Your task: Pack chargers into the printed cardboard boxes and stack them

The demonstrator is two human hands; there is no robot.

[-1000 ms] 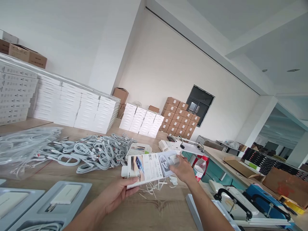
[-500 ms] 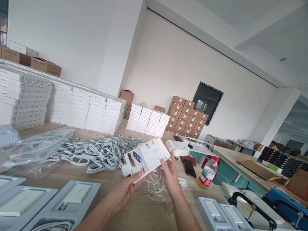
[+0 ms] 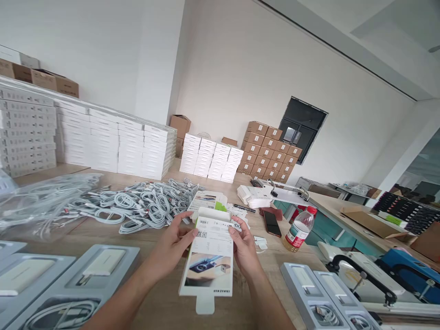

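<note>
The flat printed carton (image 3: 212, 240) was between the two hands, over the wooden table (image 3: 161, 305), its tab toward the person. The left hand (image 3: 172, 246) and right hand (image 3: 244, 250) pinched its opposite edges near the far end, thumbs on the printed face, probably to steady the thin card and control its folded flap (image 3: 215, 213). The grey cables (image 3: 147, 206) lay beyond the left hand, perhaps for easy reach. Both forearms angled inward, the fingers bent around the edges.
</note>
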